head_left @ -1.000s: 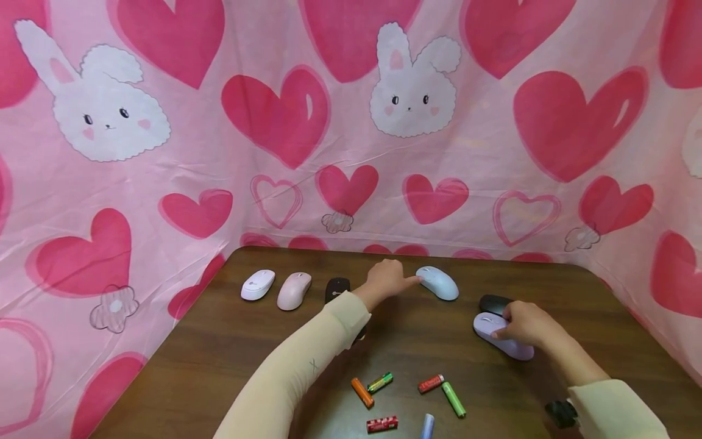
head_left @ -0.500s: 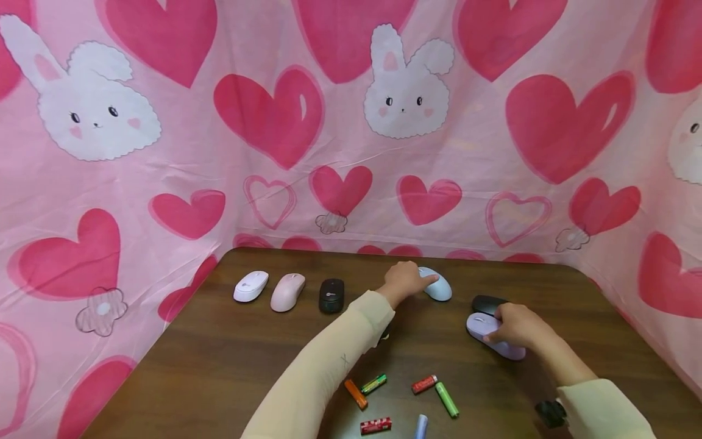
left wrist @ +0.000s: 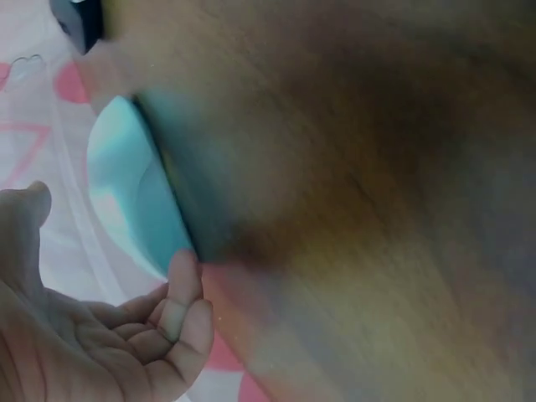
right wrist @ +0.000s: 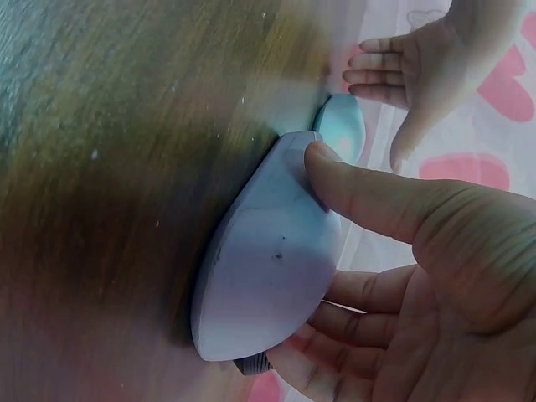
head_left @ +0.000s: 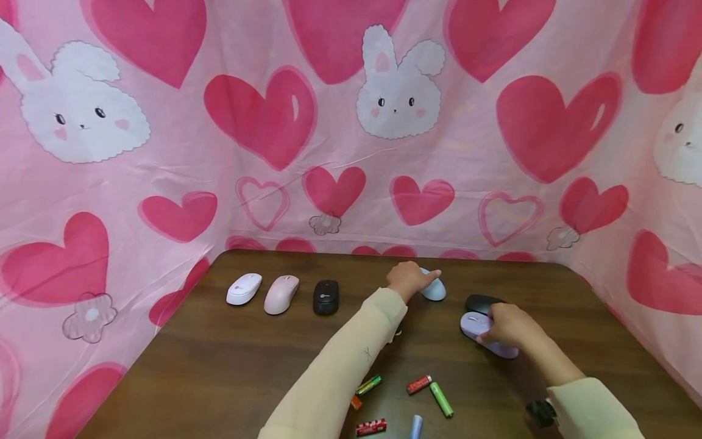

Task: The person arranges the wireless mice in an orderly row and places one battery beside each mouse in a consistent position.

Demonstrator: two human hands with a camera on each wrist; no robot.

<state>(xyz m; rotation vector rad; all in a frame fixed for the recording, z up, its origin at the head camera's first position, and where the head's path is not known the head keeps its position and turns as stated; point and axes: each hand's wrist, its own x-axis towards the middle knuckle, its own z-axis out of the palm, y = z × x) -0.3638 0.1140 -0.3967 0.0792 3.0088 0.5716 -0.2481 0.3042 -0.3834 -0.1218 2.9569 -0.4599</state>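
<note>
My left hand (head_left: 408,279) is at the left end of a light blue computer mouse (head_left: 436,291) near the table's back edge. In the left wrist view a fingertip meets one end of that mouse (left wrist: 134,188), while the thumb stands apart from it. Farther right, my right hand (head_left: 515,326) holds a lavender computer mouse (head_left: 475,324). The right wrist view has its thumb on one side of the lavender mouse (right wrist: 268,260) and the fingers along the other. Just behind lies a black mouse (head_left: 482,302), partly hidden by the right hand.
A white mouse (head_left: 244,289), a pink mouse (head_left: 281,295) and another black mouse (head_left: 326,297) line up at the back left of the wooden table (head_left: 219,366). Several batteries lie in front, including a green one (head_left: 441,399) and a red one (head_left: 419,384). Heart-patterned cloth surrounds the table.
My left hand has moved right, from beside the light blue mouse to over its left end, uncovering the left black mouse. The right hand keeps its hold; the whole head view has shifted slightly.
</note>
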